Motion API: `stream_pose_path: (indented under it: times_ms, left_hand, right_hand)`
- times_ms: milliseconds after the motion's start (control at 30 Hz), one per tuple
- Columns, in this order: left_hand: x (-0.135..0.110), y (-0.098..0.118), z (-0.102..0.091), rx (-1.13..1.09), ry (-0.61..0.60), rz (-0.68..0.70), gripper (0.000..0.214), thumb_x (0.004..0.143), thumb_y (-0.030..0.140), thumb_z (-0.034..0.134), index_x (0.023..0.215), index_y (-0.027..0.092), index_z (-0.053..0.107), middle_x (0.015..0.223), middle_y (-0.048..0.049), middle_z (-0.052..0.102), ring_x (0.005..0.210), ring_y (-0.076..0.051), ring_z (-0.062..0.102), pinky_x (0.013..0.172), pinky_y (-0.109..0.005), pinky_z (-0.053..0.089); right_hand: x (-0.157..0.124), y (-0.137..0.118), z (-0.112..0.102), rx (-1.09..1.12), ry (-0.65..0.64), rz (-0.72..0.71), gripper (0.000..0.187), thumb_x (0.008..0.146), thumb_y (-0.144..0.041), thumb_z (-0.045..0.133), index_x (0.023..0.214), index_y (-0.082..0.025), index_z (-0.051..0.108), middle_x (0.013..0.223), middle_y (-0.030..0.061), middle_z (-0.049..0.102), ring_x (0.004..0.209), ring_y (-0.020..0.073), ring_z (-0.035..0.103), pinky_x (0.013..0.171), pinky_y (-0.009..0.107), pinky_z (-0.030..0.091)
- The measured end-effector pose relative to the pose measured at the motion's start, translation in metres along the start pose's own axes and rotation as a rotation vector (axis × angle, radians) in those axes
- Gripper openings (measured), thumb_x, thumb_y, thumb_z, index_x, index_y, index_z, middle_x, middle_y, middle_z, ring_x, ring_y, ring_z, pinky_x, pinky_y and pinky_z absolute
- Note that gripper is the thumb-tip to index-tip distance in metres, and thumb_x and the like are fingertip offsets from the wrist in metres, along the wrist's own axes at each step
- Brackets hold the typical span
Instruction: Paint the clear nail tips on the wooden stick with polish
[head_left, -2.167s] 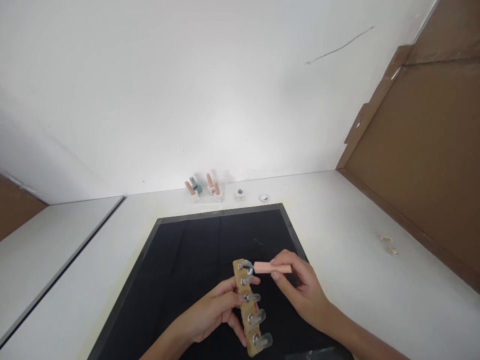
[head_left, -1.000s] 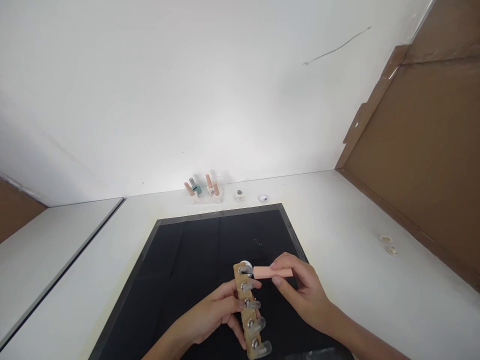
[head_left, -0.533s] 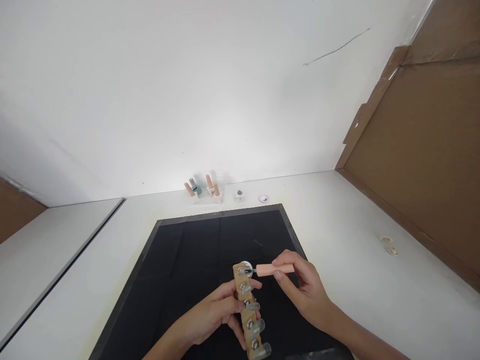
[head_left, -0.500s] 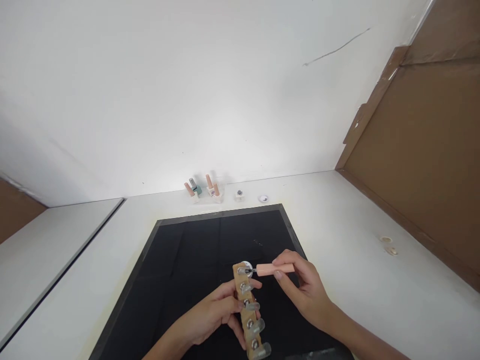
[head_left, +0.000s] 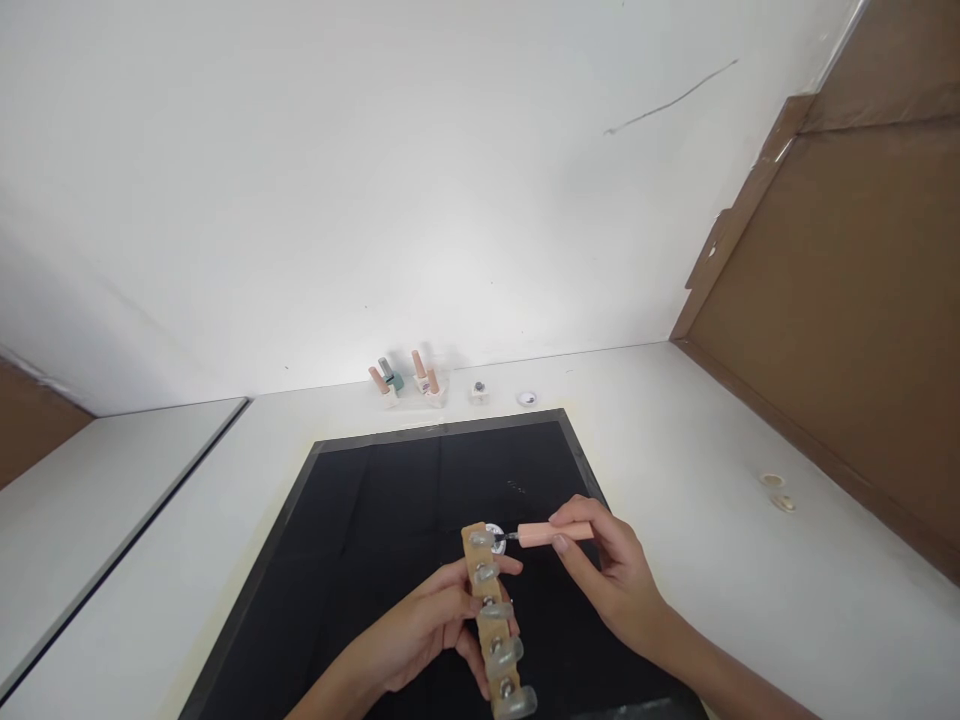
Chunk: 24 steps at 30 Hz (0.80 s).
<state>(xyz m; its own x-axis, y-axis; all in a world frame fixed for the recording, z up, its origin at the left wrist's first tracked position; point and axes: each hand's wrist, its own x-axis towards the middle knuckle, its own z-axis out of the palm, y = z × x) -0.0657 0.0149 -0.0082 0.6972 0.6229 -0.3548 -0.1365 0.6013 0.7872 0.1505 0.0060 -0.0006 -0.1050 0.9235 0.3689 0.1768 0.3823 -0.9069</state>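
Observation:
My left hand (head_left: 439,615) is closed around a narrow wooden nail-tip stand (head_left: 487,628), which carries several clear false nails (head_left: 506,655) on round metal mounts. In my right hand (head_left: 611,575), fingers and thumb pinch the pink cap of a nail polish brush (head_left: 555,534). The brush points left, its bristles at the outer end of the topmost false nail (head_left: 482,538); whether they touch it I cannot tell. Partly hidden behind the stand's top is a small round white dish (head_left: 496,532).
A black mat (head_left: 390,500) lies beneath my hands on the white table (head_left: 712,440). Along the wall stand several nail polish bottles (head_left: 433,384), a small clear jar (head_left: 479,391) and a round white dish (head_left: 527,398). Two small round pieces (head_left: 782,503) lie at the right.
The brush has slid slightly right, from over the top false nail to its outer end. My left hand has tilted the stand a little, shifting its nails leftward.

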Motion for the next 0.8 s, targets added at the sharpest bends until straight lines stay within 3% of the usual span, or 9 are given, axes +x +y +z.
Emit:
stream_pose_path:
  times_ms: [300,567,800]
  left_hand:
    - [0.0004,-0.0006,-0.0005,-0.055,-0.024,0.039,0.041,0.076,0.022,0.055,0.115,0.014,0.056,0.081,-0.0076,0.066,0.069,-0.018,0.062,0.054,-0.026,0.045]
    - [0.0013,-0.0030,-0.0050,-0.124,-0.008,0.084,0.044,0.076,0.020,0.054,0.119,0.013,0.053,0.085,-0.0089,0.066,0.071,-0.017,0.060,0.054,-0.025,0.045]
    - [-0.0004,-0.0004,-0.0024,-0.120,0.013,0.080,0.044,0.076,0.021,0.054,0.120,0.013,0.053,0.084,-0.0084,0.065,0.071,-0.017,0.060,0.055,-0.025,0.047]
  right_hand:
    - [-0.0013,0.0024,0.0006,0.036,0.018,0.077,0.012,0.088,-0.032,0.051,0.086,-0.022,0.057,0.064,-0.0016,0.050,0.055,0.0131,0.044,0.051,0.025,0.036]
    - [0.0061,0.0036,0.0026,0.311,-0.018,0.297,0.025,0.085,-0.045,0.055,0.083,-0.020,0.055,0.052,-0.0075,0.039,0.045,0.0077,0.035,0.044,0.021,0.029]
    - [0.0070,0.0048,0.0049,0.454,-0.114,0.358,0.031,0.082,-0.049,0.059,0.081,-0.018,0.055,0.052,-0.0079,0.041,0.042,0.0054,0.035,0.043,0.019,0.027]
